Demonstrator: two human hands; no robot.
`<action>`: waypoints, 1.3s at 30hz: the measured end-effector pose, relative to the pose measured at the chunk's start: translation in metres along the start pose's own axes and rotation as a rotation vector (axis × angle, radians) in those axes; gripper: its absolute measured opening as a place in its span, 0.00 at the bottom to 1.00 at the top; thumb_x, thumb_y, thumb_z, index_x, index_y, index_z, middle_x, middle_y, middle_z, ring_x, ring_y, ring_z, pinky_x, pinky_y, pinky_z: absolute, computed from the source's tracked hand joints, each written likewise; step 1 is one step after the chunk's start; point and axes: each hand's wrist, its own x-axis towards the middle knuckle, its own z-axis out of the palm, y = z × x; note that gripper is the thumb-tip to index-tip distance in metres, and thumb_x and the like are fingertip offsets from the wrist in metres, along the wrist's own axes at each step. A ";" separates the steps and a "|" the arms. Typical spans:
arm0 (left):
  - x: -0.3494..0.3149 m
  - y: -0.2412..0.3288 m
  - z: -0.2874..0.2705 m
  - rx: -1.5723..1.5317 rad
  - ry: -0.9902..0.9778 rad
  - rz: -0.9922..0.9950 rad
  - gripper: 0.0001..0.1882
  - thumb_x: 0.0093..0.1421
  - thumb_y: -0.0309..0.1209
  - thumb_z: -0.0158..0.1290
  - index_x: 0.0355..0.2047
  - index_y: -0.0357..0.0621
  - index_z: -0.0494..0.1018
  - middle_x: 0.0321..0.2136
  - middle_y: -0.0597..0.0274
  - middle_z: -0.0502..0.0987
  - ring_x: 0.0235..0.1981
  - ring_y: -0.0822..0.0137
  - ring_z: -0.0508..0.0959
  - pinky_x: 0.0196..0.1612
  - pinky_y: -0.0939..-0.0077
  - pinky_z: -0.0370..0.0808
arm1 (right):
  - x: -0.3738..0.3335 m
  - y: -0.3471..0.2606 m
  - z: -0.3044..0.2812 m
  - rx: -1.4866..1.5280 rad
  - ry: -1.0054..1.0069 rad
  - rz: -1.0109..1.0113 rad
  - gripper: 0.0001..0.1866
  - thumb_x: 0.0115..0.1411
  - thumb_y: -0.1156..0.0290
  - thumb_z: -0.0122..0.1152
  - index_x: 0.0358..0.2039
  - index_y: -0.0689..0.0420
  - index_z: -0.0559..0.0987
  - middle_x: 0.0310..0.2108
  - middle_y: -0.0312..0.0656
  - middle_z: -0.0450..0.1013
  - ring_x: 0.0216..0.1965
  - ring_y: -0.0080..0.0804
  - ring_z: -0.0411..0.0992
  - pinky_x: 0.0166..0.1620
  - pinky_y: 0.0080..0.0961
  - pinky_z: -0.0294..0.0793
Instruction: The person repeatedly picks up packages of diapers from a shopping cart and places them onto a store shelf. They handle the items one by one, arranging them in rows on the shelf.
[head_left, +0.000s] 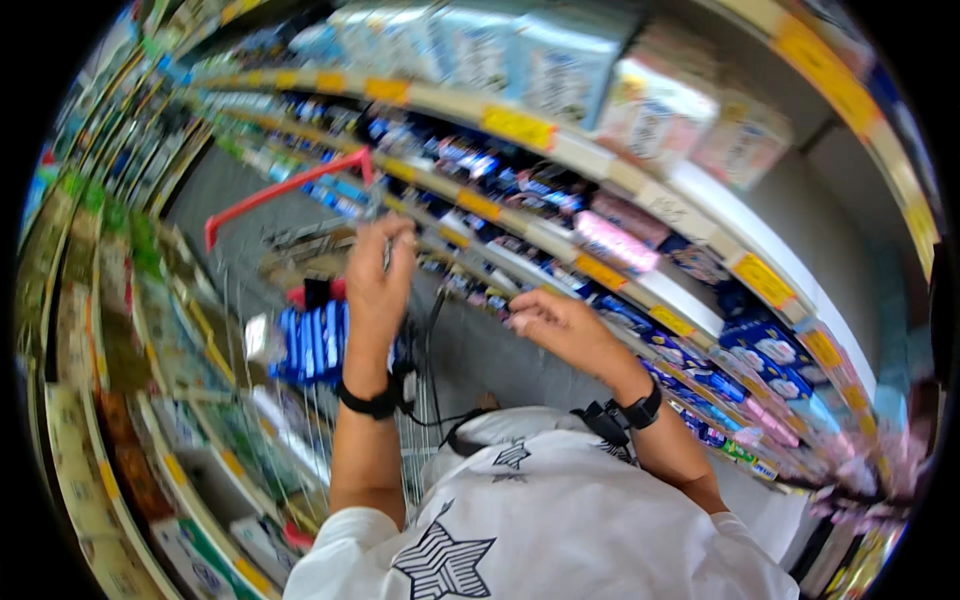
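My left hand (380,268) is over the side of a wire shopping cart (318,425), its fingers curled toward the thumb. Blur hides what, if anything, is between them; contact with the cart is unclear. Beyond that hand is the cart's red bar (285,192). Blue packages (312,342) lie in the cart beside my left forearm, with a white package (264,338) at their left. Out in front of the right-hand shelves, my right hand (560,325) has its fingers bent in near the thumb, and nothing shows in them. Each wrist wears a black band.
A long shelf unit (590,155) curves along the right, stocked with blue and pink packages and yellow price tags. Large soft packs (570,70) stand on its upper level. More shelves (150,400) with boxes line the left. Grey floor (470,355) shows between cart and shelves.
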 end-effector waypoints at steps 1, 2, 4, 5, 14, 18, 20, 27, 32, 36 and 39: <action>0.000 -0.019 -0.019 -0.015 0.056 -0.066 0.08 0.67 0.27 0.52 0.43 0.38 0.77 0.40 0.55 0.80 0.42 0.62 0.79 0.48 0.71 0.73 | 0.007 0.004 0.004 0.047 -0.013 -0.009 0.17 0.67 0.67 0.60 0.53 0.60 0.76 0.41 0.38 0.79 0.42 0.21 0.76 0.46 0.22 0.75; -0.002 -0.039 -0.039 -0.022 0.105 -0.133 0.07 0.66 0.27 0.53 0.42 0.37 0.77 0.38 0.56 0.80 0.39 0.62 0.79 0.45 0.73 0.74 | 0.013 0.010 0.011 0.104 -0.025 -0.011 0.17 0.66 0.66 0.61 0.53 0.59 0.76 0.39 0.36 0.78 0.39 0.22 0.76 0.44 0.22 0.76; -0.002 -0.073 -0.078 -0.121 0.264 -0.244 0.08 0.68 0.29 0.52 0.42 0.36 0.77 0.39 0.61 0.80 0.38 0.68 0.78 0.45 0.76 0.74 | 0.027 0.019 0.019 0.207 -0.080 0.037 0.18 0.67 0.67 0.59 0.54 0.60 0.75 0.42 0.38 0.78 0.41 0.24 0.76 0.46 0.23 0.76; -0.002 -0.093 -0.101 -0.153 0.307 -0.261 0.09 0.69 0.30 0.52 0.42 0.37 0.77 0.39 0.62 0.80 0.39 0.69 0.79 0.45 0.76 0.74 | 0.030 0.016 0.023 0.219 -0.109 0.067 0.18 0.67 0.68 0.58 0.55 0.61 0.73 0.44 0.41 0.78 0.43 0.26 0.77 0.47 0.23 0.76; -0.126 -0.352 -0.185 0.137 0.393 -0.744 0.13 0.62 0.37 0.57 0.36 0.37 0.77 0.28 0.59 0.81 0.33 0.67 0.80 0.37 0.70 0.75 | 0.075 0.014 0.067 0.143 -0.202 0.246 0.18 0.69 0.66 0.56 0.54 0.63 0.74 0.44 0.42 0.79 0.42 0.25 0.77 0.47 0.22 0.76; -0.178 -0.403 -0.171 0.623 0.351 -0.812 0.23 0.58 0.40 0.61 0.42 0.30 0.76 0.36 0.45 0.82 0.35 0.47 0.81 0.46 0.59 0.77 | 0.086 0.011 0.077 0.117 -0.142 0.330 0.17 0.69 0.66 0.57 0.53 0.63 0.75 0.43 0.42 0.79 0.41 0.25 0.77 0.46 0.21 0.76; -0.191 -0.413 -0.174 0.790 0.416 -0.895 0.28 0.55 0.38 0.62 0.49 0.29 0.73 0.46 0.35 0.77 0.50 0.39 0.76 0.56 0.54 0.72 | 0.091 0.017 0.078 0.095 -0.148 0.349 0.17 0.69 0.67 0.56 0.53 0.63 0.75 0.42 0.43 0.78 0.41 0.25 0.77 0.46 0.21 0.76; -0.182 -0.418 -0.202 0.997 0.400 -1.010 0.35 0.49 0.42 0.69 0.53 0.38 0.69 0.57 0.39 0.69 0.57 0.39 0.72 0.56 0.48 0.72 | 0.106 0.026 0.092 0.064 -0.175 0.387 0.16 0.69 0.69 0.55 0.54 0.64 0.74 0.43 0.43 0.78 0.41 0.26 0.77 0.46 0.22 0.76; -0.181 -0.425 -0.211 1.010 0.182 -1.133 0.38 0.46 0.45 0.71 0.50 0.36 0.68 0.52 0.42 0.74 0.55 0.41 0.73 0.56 0.50 0.72 | 0.116 0.034 0.101 0.062 -0.207 0.411 0.17 0.69 0.69 0.56 0.54 0.64 0.74 0.43 0.43 0.78 0.41 0.26 0.77 0.46 0.21 0.76; -0.177 -0.419 -0.205 0.929 0.144 -1.118 0.34 0.43 0.43 0.73 0.44 0.34 0.71 0.46 0.40 0.76 0.50 0.40 0.76 0.52 0.51 0.75 | 0.118 0.033 0.107 0.081 -0.220 0.401 0.17 0.69 0.67 0.56 0.54 0.63 0.74 0.43 0.43 0.78 0.41 0.26 0.77 0.46 0.21 0.75; -0.174 -0.420 -0.204 0.994 0.234 -0.982 0.33 0.43 0.43 0.72 0.41 0.32 0.71 0.42 0.36 0.77 0.45 0.39 0.78 0.50 0.51 0.75 | 0.117 0.030 0.107 0.074 -0.211 0.402 0.17 0.69 0.67 0.56 0.54 0.63 0.74 0.43 0.42 0.78 0.41 0.26 0.77 0.46 0.21 0.75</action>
